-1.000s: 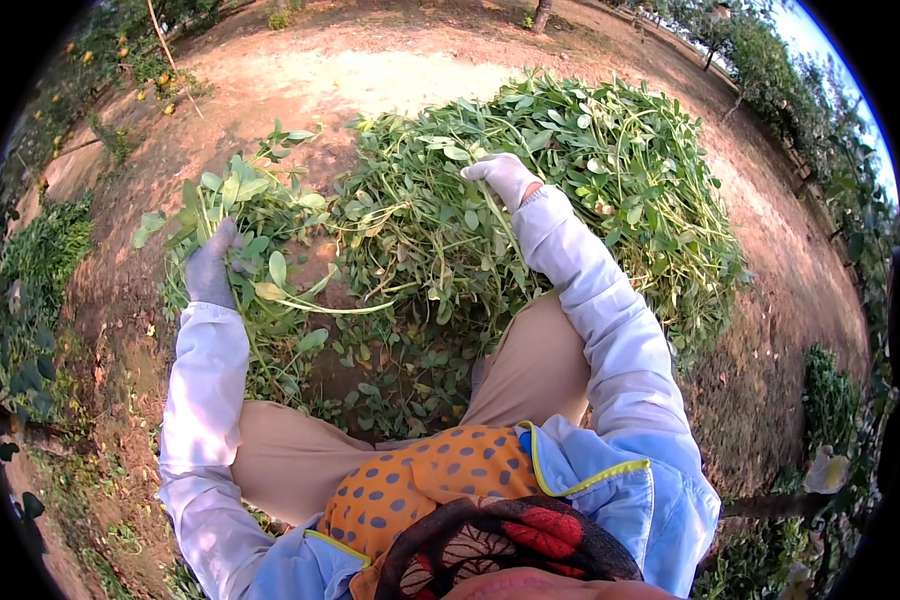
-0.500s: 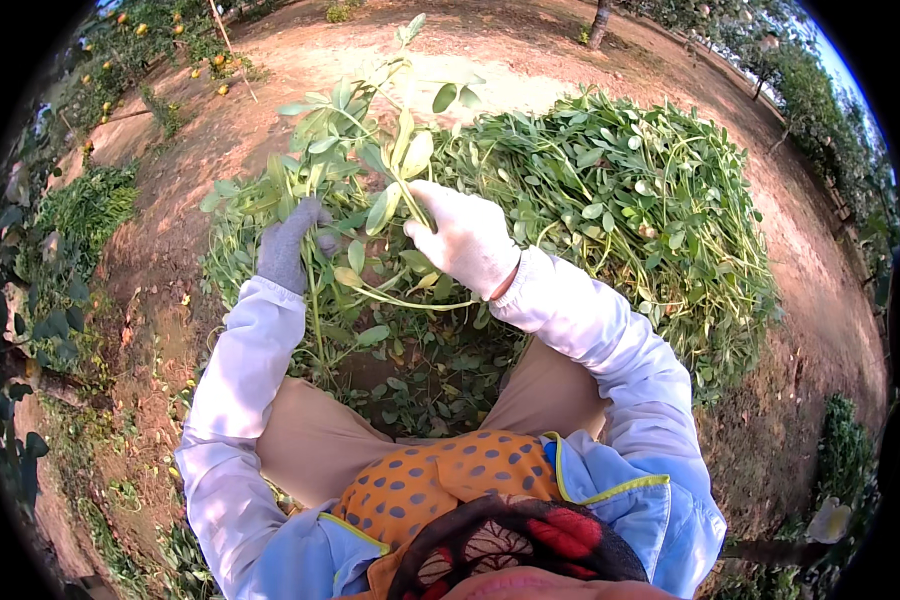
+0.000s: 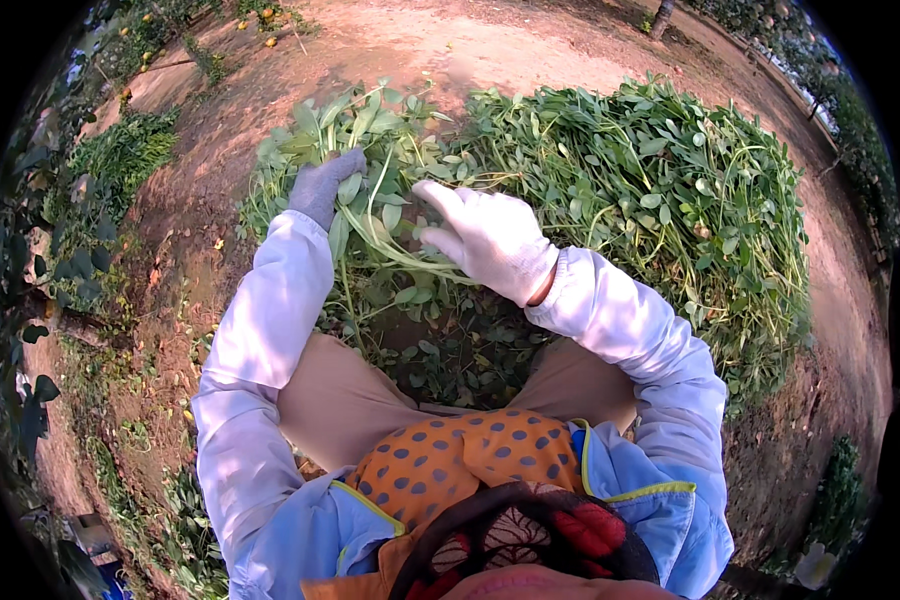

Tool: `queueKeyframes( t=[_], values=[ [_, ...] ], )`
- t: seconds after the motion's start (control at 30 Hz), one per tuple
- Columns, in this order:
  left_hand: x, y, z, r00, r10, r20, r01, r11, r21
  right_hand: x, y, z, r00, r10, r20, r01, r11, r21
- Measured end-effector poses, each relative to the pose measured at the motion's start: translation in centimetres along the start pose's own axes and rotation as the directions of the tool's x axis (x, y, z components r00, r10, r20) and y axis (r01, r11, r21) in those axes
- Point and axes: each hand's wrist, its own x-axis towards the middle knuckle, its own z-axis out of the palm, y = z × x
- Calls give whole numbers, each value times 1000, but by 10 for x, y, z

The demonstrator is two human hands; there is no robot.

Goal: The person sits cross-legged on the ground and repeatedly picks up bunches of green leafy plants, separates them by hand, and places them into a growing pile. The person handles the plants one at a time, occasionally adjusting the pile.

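Observation:
My left hand (image 3: 328, 188), in a grey glove, is closed around a bunch of leafy green stems (image 3: 368, 122). Their leaves spread out above and beyond the fingers, and pale lower stalks (image 3: 395, 255) trail back toward my right hand. A white glove covers my right hand (image 3: 495, 240), whose thumb and forefinger stand apart with nothing between them. It hovers just right of the bunch, over the near edge of a large heap of cut greenery (image 3: 650, 180). The remaining fingers of that hand are partly hidden.
Between my bent knees lie loose leaves and stems (image 3: 440, 350) on dark soil. Bare reddish ground (image 3: 410, 50) stretches beyond the heap. At the far left, low plants (image 3: 125, 155) and branches border the ground; a tree trunk (image 3: 662, 18) rises at the back.
My right hand has let go of the sprig it pinched upright and opened. That sprig has come down toward the left hand's bunch. The whole view has shifted slightly.

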Motion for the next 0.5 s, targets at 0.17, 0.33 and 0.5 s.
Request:
queueKeyframes(
  t=[0.17,0.33,0.5],
  values=[
    [21,32,-22,965,193,178,-227,955,190,0,34,-41,958,225,-176,-185,959,215],
    [39,100,-29,920,208,331,-161,973,-164,-14,59,-60,889,455,-54,-428,866,259],
    [92,104,-68,959,282,9,-272,933,-237,-20,67,-59,876,483,-1,-468,849,246]
  ],
)
